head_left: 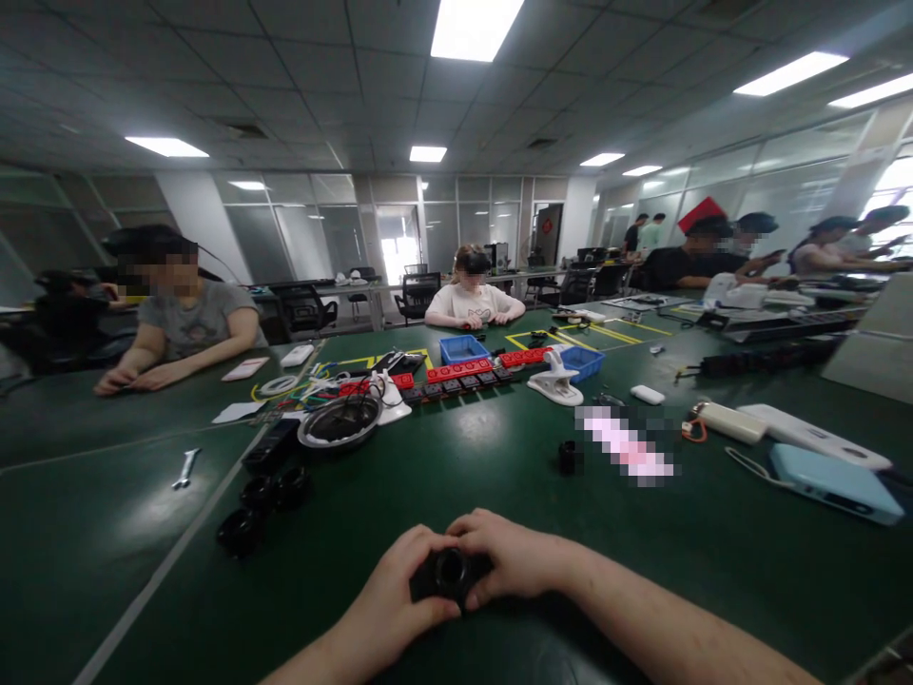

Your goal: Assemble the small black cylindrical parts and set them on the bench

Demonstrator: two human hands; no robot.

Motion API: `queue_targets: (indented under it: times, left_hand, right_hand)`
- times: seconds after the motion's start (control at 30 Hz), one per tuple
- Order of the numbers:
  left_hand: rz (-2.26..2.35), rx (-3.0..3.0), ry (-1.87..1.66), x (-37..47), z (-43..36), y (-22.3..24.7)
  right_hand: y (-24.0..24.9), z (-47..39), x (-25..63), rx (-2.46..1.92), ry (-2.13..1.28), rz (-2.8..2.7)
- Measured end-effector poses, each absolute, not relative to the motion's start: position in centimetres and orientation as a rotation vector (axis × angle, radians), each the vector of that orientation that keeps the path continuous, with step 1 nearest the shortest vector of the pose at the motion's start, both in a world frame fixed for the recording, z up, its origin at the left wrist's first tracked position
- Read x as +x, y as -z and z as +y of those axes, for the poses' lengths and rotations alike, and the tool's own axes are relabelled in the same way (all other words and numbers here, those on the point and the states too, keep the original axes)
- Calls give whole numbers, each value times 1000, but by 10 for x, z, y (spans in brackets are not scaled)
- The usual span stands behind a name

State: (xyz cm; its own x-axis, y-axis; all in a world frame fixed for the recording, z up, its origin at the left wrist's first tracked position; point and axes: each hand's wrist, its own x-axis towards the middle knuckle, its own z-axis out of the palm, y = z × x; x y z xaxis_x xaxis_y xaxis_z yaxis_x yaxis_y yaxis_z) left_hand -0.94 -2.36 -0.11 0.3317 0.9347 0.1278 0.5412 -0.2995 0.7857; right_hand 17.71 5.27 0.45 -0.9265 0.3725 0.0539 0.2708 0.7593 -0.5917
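Both of my hands are at the near edge of the green table, gripping one black part [452, 569] with a round, hollow ring at its middle and flatter sides. My left hand [399, 592] is closed on its left side, thumb at the front and fingers behind. From the right, my right hand [514, 557] pinches the opposite side, its fingers meeting those of the left at the back. The part's exact kind cannot be made out, and the fingers cover its ends. Black round parts [239, 533] stand in a cluster to the left. A small black piece [569, 457] is farther off to the right.
A wrench [186, 469] lies at left. Ahead are a round black dish [340, 421], red strips [460, 369], a blue tray [463, 349] and a white clip stand [556, 381]. A light-blue device [834, 480] lies at right. Other people sit around the tables.
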Motion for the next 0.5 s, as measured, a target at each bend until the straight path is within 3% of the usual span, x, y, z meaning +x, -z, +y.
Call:
queue_targets:
  times: [0.1, 0.2, 0.3, 0.5]
  left_hand:
    - [1427, 1931, -833, -6, -23, 6]
    - [1620, 1883, -942, -2, -21, 11]
    - [1711, 1874, -992, -2, -20, 13]
    - [1484, 2030, -944, -11, -19, 4]
  right_hand:
    - [2, 45, 167, -748, -782, -2721]
    - [10, 33, 153, -1126, -419, -2612]
    - [14, 25, 145, -1205, -179, -2563]
    - [3, 47, 160, -799, -570, -2753]
